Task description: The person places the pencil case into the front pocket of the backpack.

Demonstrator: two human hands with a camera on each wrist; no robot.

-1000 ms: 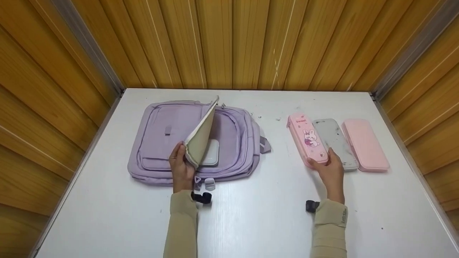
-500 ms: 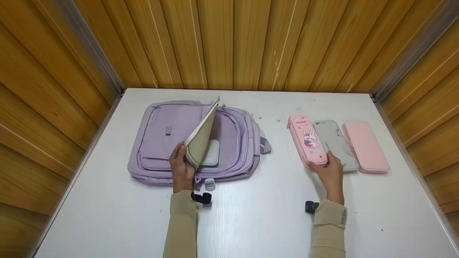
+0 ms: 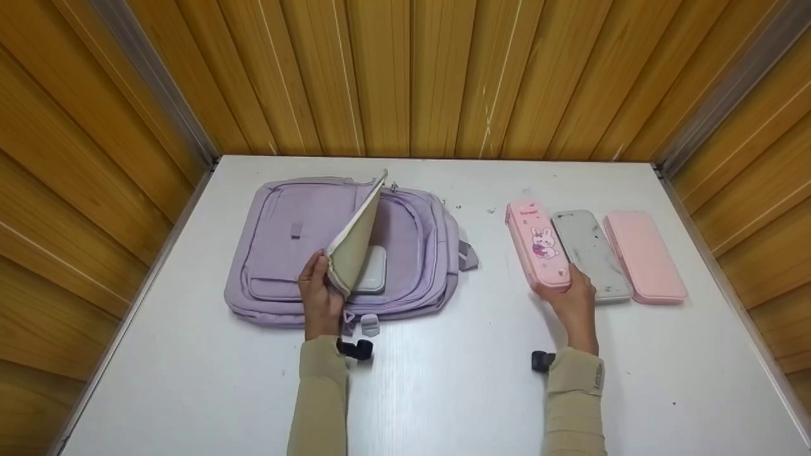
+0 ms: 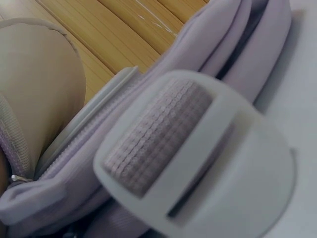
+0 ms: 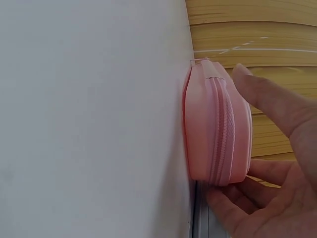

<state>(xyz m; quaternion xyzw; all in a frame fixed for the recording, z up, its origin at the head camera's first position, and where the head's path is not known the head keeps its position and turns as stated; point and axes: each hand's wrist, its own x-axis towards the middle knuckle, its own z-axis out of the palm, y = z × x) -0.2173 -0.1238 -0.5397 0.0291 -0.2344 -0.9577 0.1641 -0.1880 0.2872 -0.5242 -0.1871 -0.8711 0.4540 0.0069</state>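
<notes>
A lilac backpack (image 3: 272,253) lies flat on the table with its front pocket unzipped. At the near edge of the pocket's raised flap (image 3: 356,244), my left hand (image 3: 321,294) grips the fabric and holds the flap up. A small pale grey case (image 3: 375,272) sits inside the pocket, partly hidden behind the flap. My right hand (image 3: 572,310) holds the near end of a pink pencil case (image 3: 537,244) with a bunny print, thumb on one side and fingers on the other. In the right wrist view the zipped end of this pencil case (image 5: 215,131) faces me.
A scuffed grey case (image 3: 589,253) lies just right of the bunny pencil case, and a plain pink case (image 3: 646,256) lies beyond it. A white strap buckle (image 4: 193,158) fills much of the left wrist view. Wood-patterned walls (image 3: 437,76) enclose the table (image 3: 443,380).
My right hand has shifted slightly to the left with the bunny pencil case, widening its gap from the grey case. My left hand keeps the flap raised in the same place.
</notes>
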